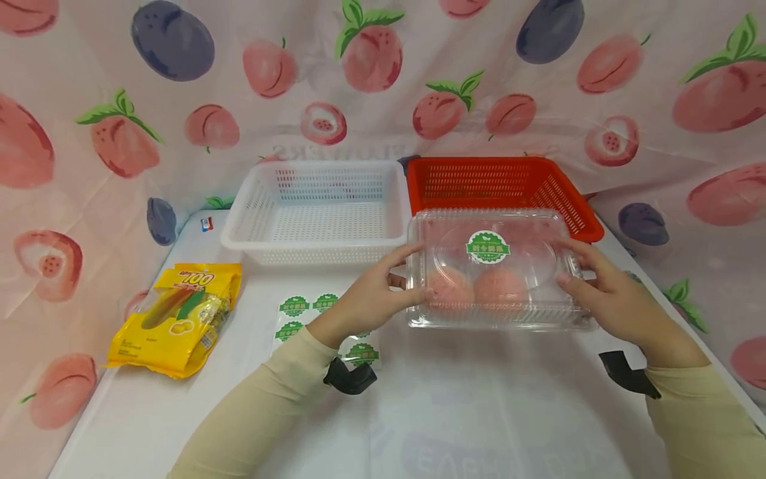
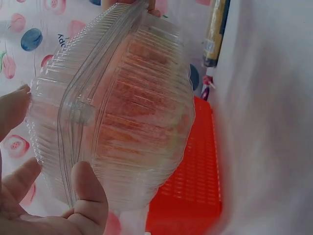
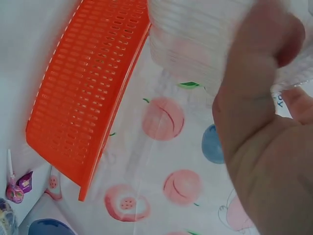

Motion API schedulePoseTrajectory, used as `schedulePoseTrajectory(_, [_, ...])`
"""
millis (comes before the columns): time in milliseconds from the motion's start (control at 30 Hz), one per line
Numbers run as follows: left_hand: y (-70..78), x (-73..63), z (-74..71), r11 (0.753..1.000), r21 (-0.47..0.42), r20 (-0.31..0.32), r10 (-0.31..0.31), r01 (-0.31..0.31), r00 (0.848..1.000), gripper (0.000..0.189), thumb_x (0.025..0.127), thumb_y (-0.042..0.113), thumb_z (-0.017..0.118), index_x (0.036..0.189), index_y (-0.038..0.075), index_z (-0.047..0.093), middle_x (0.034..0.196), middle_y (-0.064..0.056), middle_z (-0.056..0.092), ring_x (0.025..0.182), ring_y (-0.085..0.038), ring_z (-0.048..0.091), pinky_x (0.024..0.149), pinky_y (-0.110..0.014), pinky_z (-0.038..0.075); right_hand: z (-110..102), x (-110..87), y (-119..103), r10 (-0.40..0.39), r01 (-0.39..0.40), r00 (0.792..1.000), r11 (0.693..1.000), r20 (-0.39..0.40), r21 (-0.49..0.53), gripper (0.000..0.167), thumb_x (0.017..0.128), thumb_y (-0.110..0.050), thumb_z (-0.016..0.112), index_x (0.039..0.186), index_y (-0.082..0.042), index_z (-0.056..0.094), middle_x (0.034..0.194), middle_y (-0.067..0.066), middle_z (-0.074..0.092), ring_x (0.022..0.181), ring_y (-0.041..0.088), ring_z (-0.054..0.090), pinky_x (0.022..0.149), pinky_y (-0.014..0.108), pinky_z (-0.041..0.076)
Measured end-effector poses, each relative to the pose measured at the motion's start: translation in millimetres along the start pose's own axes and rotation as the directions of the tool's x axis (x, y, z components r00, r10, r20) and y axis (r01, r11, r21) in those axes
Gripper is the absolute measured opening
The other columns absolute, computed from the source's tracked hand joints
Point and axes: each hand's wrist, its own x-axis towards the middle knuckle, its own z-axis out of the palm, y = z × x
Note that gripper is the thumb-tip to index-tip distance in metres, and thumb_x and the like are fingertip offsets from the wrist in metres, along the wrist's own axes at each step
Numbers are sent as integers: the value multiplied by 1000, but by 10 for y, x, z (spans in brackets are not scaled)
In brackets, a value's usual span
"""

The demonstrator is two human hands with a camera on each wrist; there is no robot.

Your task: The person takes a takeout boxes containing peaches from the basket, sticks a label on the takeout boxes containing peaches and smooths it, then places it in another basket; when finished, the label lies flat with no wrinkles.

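Between my two hands is a closed clear plastic clamshell box point(image 1: 556, 313), raised off the table. A green-and-white round sticker point(image 1: 487, 247) is on its lid, and round pinkish-orange fruits point(image 1: 499, 287) show through the plastic. My left hand point(image 1: 377, 293) grips the box's left end, its thumb near the rim point(image 2: 90, 183) and other fingers on the lid side. At the opposite end my right hand point(image 1: 616, 309) holds the box with its thumb in front. The right wrist view shows the right hand point(image 3: 274, 127) blurred, with the box point(image 3: 186, 39) partly behind it.
Behind the box stands a red basket point(image 1: 473, 169); left of it is a white basket point(image 1: 317, 253). Under my left forearm lies a sheet of green stickers point(image 1: 290, 330). A yellow candy bag point(image 1: 173, 326) and a small packet point(image 1: 206, 223) lie at the left.
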Motion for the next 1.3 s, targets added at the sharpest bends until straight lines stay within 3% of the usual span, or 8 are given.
schedulePoseTrajectory(233, [108, 185, -72, 998, -50, -32, 40, -42, 999, 70, 91, 26, 75, 152, 32, 43, 152, 3, 39, 115, -27, 58, 84, -43, 55, -90, 162, -55, 38, -32, 996, 996, -81, 80, 56, 105, -27, 51, 156, -15, 29, 131, 25, 39, 101, 38, 45, 59, 33, 56])
schedulePoseTrajectory(467, [169, 396, -121, 996, -48, -88, 76, -80, 993, 64, 92, 27, 73, 150, 29, 47, 151, 1, 42, 110, -23, 62, 83, -38, 55, -168, 361, -75, 71, -59, 975, 996, -209, 61, 49, 104, -35, 53, 148, -17, 44, 127, 12, 47, 90, 24, 52, 60, 29, 55])
schedulePoseTrajectory(700, [212, 599, -115, 994, -65, -130, 78, -87, 988, 63, 94, 27, 72, 151, 27, 47, 149, 1, 44, 104, -24, 61, 80, -36, 54, -294, 594, -73, 40, -51, 960, 998, -278, -30, 49, 104, -35, 49, 148, -15, 46, 125, 21, 52, 98, 25, 46, 65, 22, 41])
schedulePoseTrajectory(900, [232, 720, -87, 994, -91, -136, 41, -54, 990, 66, 93, 31, 72, 153, 29, 42, 147, -7, 43, 116, -27, 55, 87, -38, 55, -381, 777, -29, 71, -65, 959, 997, -276, 32, 52, 105, -38, 47, 151, -16, 44, 123, 13, 51, 92, 12, 53, 61, 16, 49])
schedulePoseTrajectory(1033, [217, 756, -47, 988, -143, -122, 38, -56, 992, 66, 94, 30, 71, 153, 27, 42, 146, -8, 44, 116, -26, 56, 88, -36, 56, -440, 869, 18, 99, -91, 958, 995, -270, 40, 55, 105, -42, 45, 154, -18, 39, 123, 13, 51, 98, 19, 53, 66, 21, 55])
schedulePoseTrajectory(1133, [180, 766, -21, 982, -180, -106, 41, -60, 994, 65, 95, 27, 70, 153, 24, 42, 144, -6, 47, 114, -25, 59, 90, -37, 55, -483, 944, 60, 121, -119, 954, 993, -276, 24, 57, 105, -45, 43, 156, -21, 36, 127, 16, 50, 109, 30, 49, 84, 39, 58])
schedulePoseTrajectory(1233, [121, 770, -8, 978, -201, -93, 41, -60, 995, 63, 96, 25, 69, 153, 22, 42, 141, -7, 51, 113, -25, 60, 94, -39, 54, -534, 1036, 108, 154, -145, 952, 988, -265, 53, 57, 105, -47, 41, 158, -27, 32, 139, 22, 46, 121, 42, 45, 96, 62, 47])
schedulePoseTrajectory(1300, [74, 777, 1, 979, -198, -98, 31, -50, 995, 62, 96, 26, 68, 152, 21, 43, 136, -8, 53, 113, -25, 59, 94, -40, 54, -576, 1095, 146, 169, -150, 951, 984, -257, 91, 56, 105, -45, 40, 159, -29, 30, 145, 26, 41, 125, 47, 42, 96, 68, 42])
